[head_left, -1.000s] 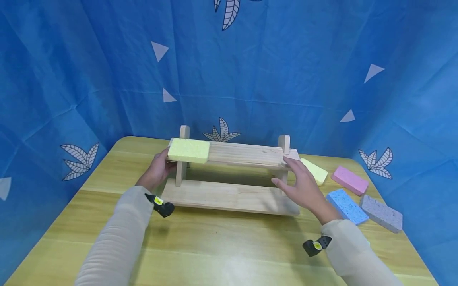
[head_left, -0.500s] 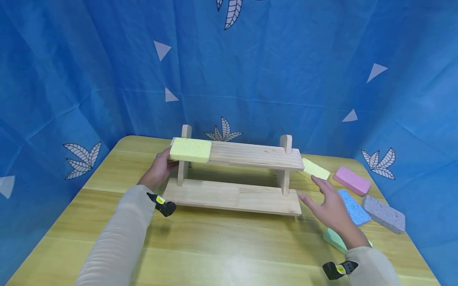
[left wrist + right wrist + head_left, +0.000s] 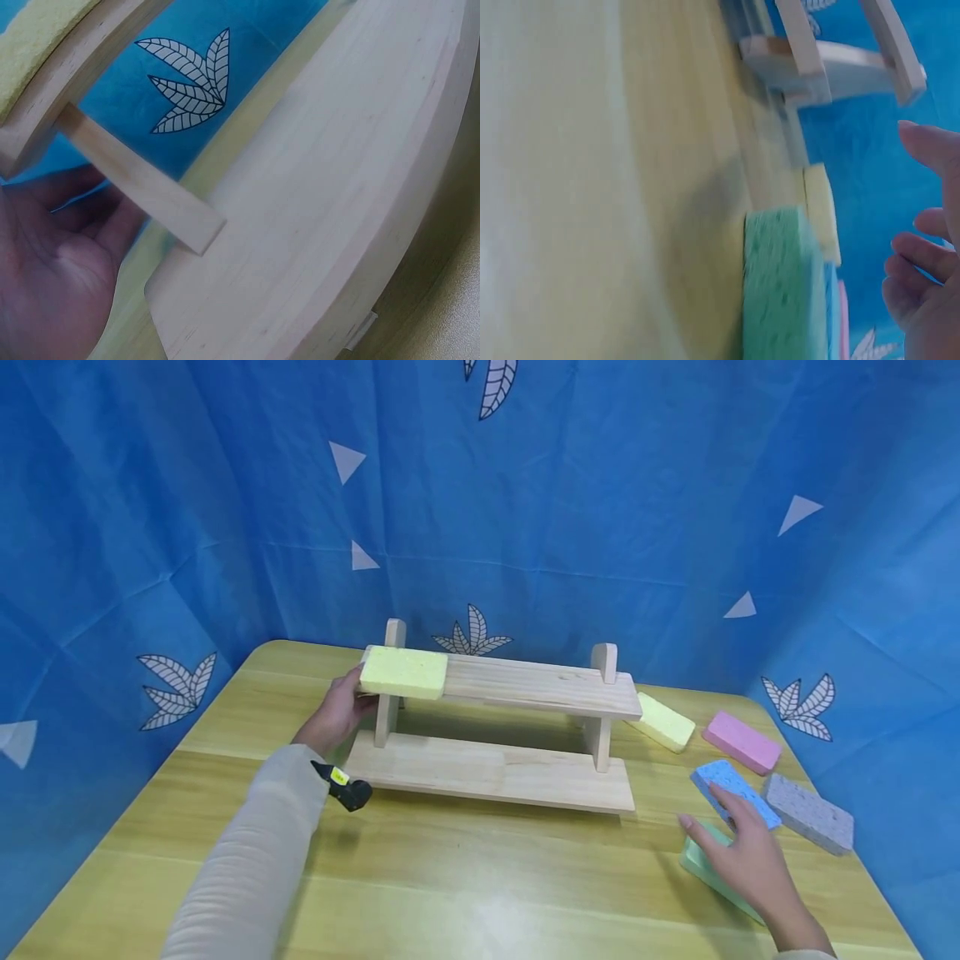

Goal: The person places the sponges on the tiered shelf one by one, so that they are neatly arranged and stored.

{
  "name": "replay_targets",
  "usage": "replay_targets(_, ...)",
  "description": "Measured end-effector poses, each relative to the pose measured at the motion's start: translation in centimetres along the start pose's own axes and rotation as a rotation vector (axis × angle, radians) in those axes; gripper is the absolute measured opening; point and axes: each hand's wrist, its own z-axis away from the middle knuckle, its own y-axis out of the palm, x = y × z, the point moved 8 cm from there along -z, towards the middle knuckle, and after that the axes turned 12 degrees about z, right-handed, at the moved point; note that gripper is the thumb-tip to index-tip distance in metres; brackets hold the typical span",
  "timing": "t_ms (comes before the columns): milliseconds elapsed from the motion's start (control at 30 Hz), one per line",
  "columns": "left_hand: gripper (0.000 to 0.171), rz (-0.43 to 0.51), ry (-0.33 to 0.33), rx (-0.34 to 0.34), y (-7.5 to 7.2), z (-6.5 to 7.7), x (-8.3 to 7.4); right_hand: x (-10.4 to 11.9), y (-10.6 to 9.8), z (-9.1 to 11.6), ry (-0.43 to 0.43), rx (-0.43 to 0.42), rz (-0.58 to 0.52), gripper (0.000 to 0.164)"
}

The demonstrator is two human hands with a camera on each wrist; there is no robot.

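A two-tier wooden shelf point(image 3: 540, 687) stands on the table. One yellow sponge point(image 3: 405, 672) lies flat on the left end of its upper board. My left hand point(image 3: 337, 714) holds the shelf at that end; in the left wrist view its fingers reach behind the upright point(image 3: 146, 184), and the thumb is hidden. At the right, my right hand point(image 3: 750, 860) is spread above a green sponge point(image 3: 699, 862), partly covering it. The right wrist view has the hand point(image 3: 934, 277) apart from the green sponge point(image 3: 774, 285), with nothing in its fingers.
Right of the shelf lie a second yellow sponge point(image 3: 663, 722), a pink sponge point(image 3: 742, 742), a blue sponge point(image 3: 722, 777) and a grey sponge point(image 3: 810, 814). A blue patterned curtain point(image 3: 525, 510) encloses the wooden table point(image 3: 465, 877) at the back and sides.
My right hand has left the shelf's right end and moved right and nearer, over the green sponge. The left hand stays at the shelf's left end.
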Motion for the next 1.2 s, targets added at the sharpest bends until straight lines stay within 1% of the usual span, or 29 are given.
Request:
replay_targets(200, 0.057, -0.019, 0.002, 0.002, -0.1, 0.0, 0.1, -3.0, 0.1, 1.3, 0.080, 0.040, 0.042, 0.081)
replay_targets(400, 0.058, -0.015, -0.001, -0.011, -0.1, 0.1, 0.1, -5.7, 0.4, 2.2, 0.157, 0.107, 0.033, 0.085)
replay_targets(500, 0.058, -0.025, 0.000, -0.016, -0.1, 0.0, 0.1, -7.1, 1.0, 2.7, 0.205, 0.169, 0.028, 0.090)
replay_targets(633, 0.057, -0.024, 0.002, -0.015, -0.1, -0.1, 0.1, -8.5, 1.7, 3.4, 0.258, 0.207, 0.048, 0.096)
replay_targets(700, 0.057, -0.018, 0.004, -0.015, -0.2, 0.0, 0.1, -8.9, 2.0, 3.6, 0.279, 0.215, 0.065, 0.098)
replay_targets(733, 0.056, -0.015, 0.003, -0.015, -0.1, 0.0, 0.1, -9.0, 2.1, 3.7, 0.288, 0.205, 0.070, 0.097)
replay_targets(933, 0.055, -0.005, -0.002, -0.019, -0.1, -0.1, 0.1, -9.4, 2.9, 4.4, 0.327, 0.249, 0.063, 0.099)
replay_targets(1067, 0.055, -0.006, -0.004, -0.021, -0.1, -0.1, 0.1, -9.3, 3.3, 4.6, 0.295, 0.242, 0.078, 0.098)
replay_targets(1200, 0.055, -0.005, 0.000, -0.021, -0.1, -0.2, 0.2, -9.1, 3.5, 4.8, 0.262, 0.194, 0.090, 0.096)
